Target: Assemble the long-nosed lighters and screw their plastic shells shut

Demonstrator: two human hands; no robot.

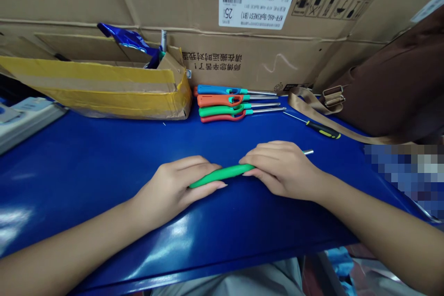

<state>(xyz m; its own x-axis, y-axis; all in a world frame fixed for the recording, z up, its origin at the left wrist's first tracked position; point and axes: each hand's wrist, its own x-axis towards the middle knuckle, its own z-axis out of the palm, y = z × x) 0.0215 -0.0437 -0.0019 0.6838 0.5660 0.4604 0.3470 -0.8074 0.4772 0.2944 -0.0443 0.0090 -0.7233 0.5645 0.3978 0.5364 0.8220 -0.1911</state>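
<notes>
A green long-nosed lighter (222, 174) lies across the blue table (104, 157), its metal tip (308, 152) poking out to the right. My left hand (175, 186) is closed round the handle end. My right hand (279, 166) covers the front part, fingers wrapped over it. Both hands rest on the table surface.
Several lighters lie side by side at the back: blue (222, 90), orange (222, 100), green (222, 110) and red (222, 118). A taped cardboard box (100, 88) stands back left, a screwdriver (321, 129) and a brown bag (391, 88) right. Big cartons form the back wall.
</notes>
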